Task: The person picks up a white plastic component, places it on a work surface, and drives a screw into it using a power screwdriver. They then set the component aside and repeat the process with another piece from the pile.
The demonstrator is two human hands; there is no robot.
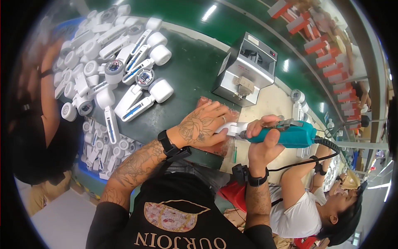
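My right hand [265,143] is wrapped round a teal electric screwdriver [299,136], held nearly level, with its tip pointing left. The tip meets a small white plastic part [234,129], which my left hand [205,124] grips from above. Most of that part is hidden under my fingers. It rests over a reddish pad [215,150] wrapped in clear film. To the left, many white handheld-fan-like units [139,106] are heaped on the green bench [186,54]. Some show blue strips along their handles, others open round heads with wiring inside.
A grey screw feeder [244,70] stands just beyond my hands. A black coiled cable [331,145] runs from the screwdriver. Below the heap, a blue bin [93,170] holds more white parts. Co-workers sit at left and right, one in a white shirt [296,211].
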